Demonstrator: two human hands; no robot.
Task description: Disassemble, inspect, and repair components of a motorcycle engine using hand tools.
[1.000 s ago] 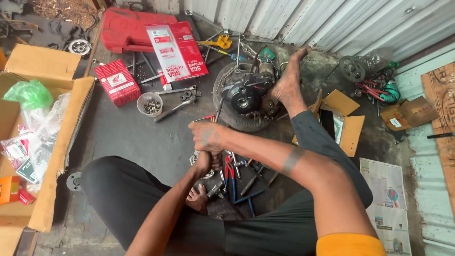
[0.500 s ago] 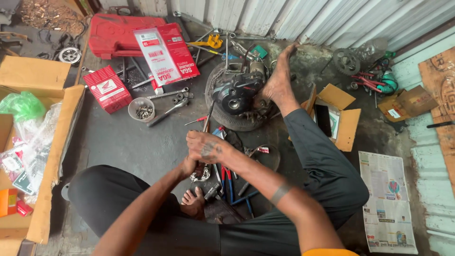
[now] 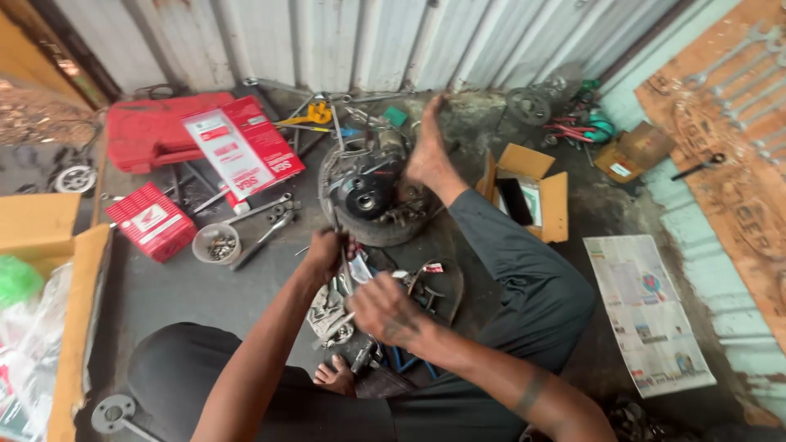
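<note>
Nearest you, your bare foot (image 3: pixel 336 376) rests on the floor between your dark trousers, with a scatter of blue- and red-handled hand tools (image 3: pixel 393 360) lying just beside it. Your right hand (image 3: pixel 385 309) is curled loosely over that pile; it seems to pinch a thin light-coloured rod or tool shaft, though you cannot tell for sure what the fingers enclose. Your left hand (image 3: pixel 323 250) is closed around a slim dark metal tool that stands nearly upright, just in front of the round grey engine assembly on its tyre-like ring (image 3: pixel 368 196).

That assembly sits on the floor past your hands, pinned by your other foot (image 3: pixel 430 151) on its far right edge. It looks heavy, rigid and greasy, so it would likely slip under bare fingers; the outer ring looks like the surest hold. The slim tool is stiff and light, best held low on the shaft as you have it.

To the left, a small round metal bowl (image 3: pixel 217 243) holds bolts and small fasteners. An open brown cardboard box (image 3: pixel 536 192) on the right holds a dark flat item and some paper. Farther off, the open red plastic tool case (image 3: pixel 164 131) lies by the corrugated metal wall (image 3: pixel 327 41).
</note>
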